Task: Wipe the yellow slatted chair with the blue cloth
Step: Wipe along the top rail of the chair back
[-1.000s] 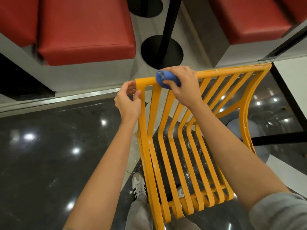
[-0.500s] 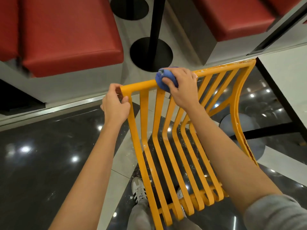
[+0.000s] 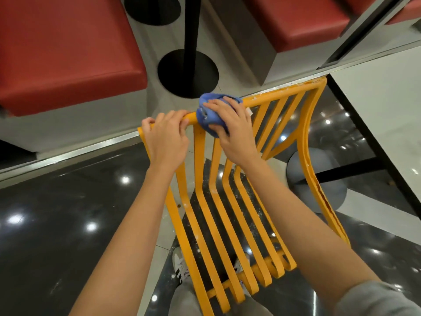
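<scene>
The yellow slatted chair [image 3: 230,224] is tilted up in front of me, its top rail running from lower left to upper right. My left hand [image 3: 165,139] grips the left end of that rail, fingers curled over it. My right hand [image 3: 232,128] holds the bunched blue cloth [image 3: 210,117] against the rail just right of the left hand, fingers wrapped over the cloth. White specks and chipped paint show on the slats and the right upright.
Red padded benches [image 3: 68,49] stand beyond the chair, with a black pole on a round black base [image 3: 188,74] between them. A white table [image 3: 378,106] and a grey round base [image 3: 319,181] lie to the right. My shoes [image 3: 181,263] show below on the dark glossy floor.
The chair's top rail has swung right and lower in view. My left hand slid along the rail toward the right hand, and the cloth now sits closer to the rail's left end.
</scene>
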`<state>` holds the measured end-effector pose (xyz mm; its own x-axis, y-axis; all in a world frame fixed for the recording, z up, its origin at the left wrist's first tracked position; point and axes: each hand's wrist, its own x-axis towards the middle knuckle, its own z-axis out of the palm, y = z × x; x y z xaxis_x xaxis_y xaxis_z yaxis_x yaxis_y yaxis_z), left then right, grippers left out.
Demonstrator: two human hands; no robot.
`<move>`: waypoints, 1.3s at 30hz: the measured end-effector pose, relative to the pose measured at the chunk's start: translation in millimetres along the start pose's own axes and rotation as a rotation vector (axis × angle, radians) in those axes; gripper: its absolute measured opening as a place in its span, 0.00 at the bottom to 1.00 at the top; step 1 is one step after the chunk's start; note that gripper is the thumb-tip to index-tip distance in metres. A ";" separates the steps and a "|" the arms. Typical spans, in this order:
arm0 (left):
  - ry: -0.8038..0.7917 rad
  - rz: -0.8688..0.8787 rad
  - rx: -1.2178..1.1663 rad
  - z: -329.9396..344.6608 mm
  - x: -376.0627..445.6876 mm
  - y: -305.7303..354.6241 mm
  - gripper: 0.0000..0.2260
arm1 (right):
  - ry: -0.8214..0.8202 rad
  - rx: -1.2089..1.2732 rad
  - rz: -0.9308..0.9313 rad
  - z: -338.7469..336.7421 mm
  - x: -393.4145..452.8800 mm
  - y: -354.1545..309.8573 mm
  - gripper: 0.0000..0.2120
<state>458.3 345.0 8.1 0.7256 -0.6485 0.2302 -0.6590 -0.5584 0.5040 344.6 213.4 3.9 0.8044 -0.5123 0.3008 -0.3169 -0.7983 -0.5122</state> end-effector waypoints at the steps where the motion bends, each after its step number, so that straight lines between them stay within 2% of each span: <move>1: -0.001 0.006 -0.009 -0.2 -0.3 -2.3 0.12 | -0.038 -0.013 -0.036 -7.1 -4.9 8.9 0.21; 4: -0.005 0.004 -0.046 0.1 0.1 -2.7 0.12 | 0.013 -0.093 0.045 -31.6 11.7 39.5 0.16; 6: 0.006 -0.006 -0.046 1.1 -0.2 -1.0 0.12 | 0.053 -0.110 0.158 -35.1 30.5 39.0 0.12; 7: 0.010 -0.009 -0.040 1.4 -0.5 -1.3 0.12 | 0.036 -0.117 0.156 -29.9 34.1 30.4 0.12; 10: 0.004 0.005 -0.016 2.0 -1.0 -4.2 0.12 | -0.083 -0.044 -0.047 -9.8 14.0 9.7 0.17; 12: -0.006 0.008 -0.014 0.7 -0.9 -4.8 0.13 | -0.097 -0.011 -0.101 -14.4 -1.1 27.1 0.22; 14: -0.017 0.001 -0.013 -1.4 0.4 -3.4 0.12 | 0.010 0.004 -0.019 -26.4 5.6 54.2 0.21; 17: -0.052 -0.042 0.028 -4.1 3.6 4.3 0.12 | 0.123 -0.019 0.175 -35.5 28.9 66.5 0.15; 18: -0.074 -0.055 0.047 -3.8 7.1 10.4 0.12 | 0.100 -0.046 0.166 -32.7 31.9 58.9 0.14; 21: -0.167 -0.011 0.100 4.3 20.8 37.4 0.14 | -0.057 -0.076 -0.027 -22.0 17.5 41.6 0.18; 23: -0.216 0.039 0.085 11.7 29.2 55.9 0.15 | -0.049 -0.078 -0.070 -27.0 9.1 57.7 0.20; 26: -0.233 0.057 0.032 20.8 33.3 69.8 0.15 | 0.089 -0.070 0.067 -43.8 20.1 90.9 0.17; 29: -0.189 0.060 -0.003 28.8 30.2 66.1 0.15 | 0.135 -0.124 0.179 -42.4 33.3 84.6 0.15; 32: -0.151 0.050 -0.018 32.3 26.8 62.0 0.15 | 0.005 -0.154 0.024 -33.3 17.0 74.3 0.17; 34: -0.143 0.038 -0.030 33.1 26.1 62.1 0.15 | -0.054 -0.156 -0.041 -46.3 9.9 91.0 0.18; 39: -0.120 -0.003 -0.053 35.5 27.7 62.7 0.14 | 0.124 -0.132 0.208 -61.2 38.6 117.3 0.15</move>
<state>430.1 273.7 16.5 0.6965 -0.7059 0.1288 -0.6431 -0.5344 0.5485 307.7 80.5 4.7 0.6501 -0.6978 0.3007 -0.5381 -0.7022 -0.4663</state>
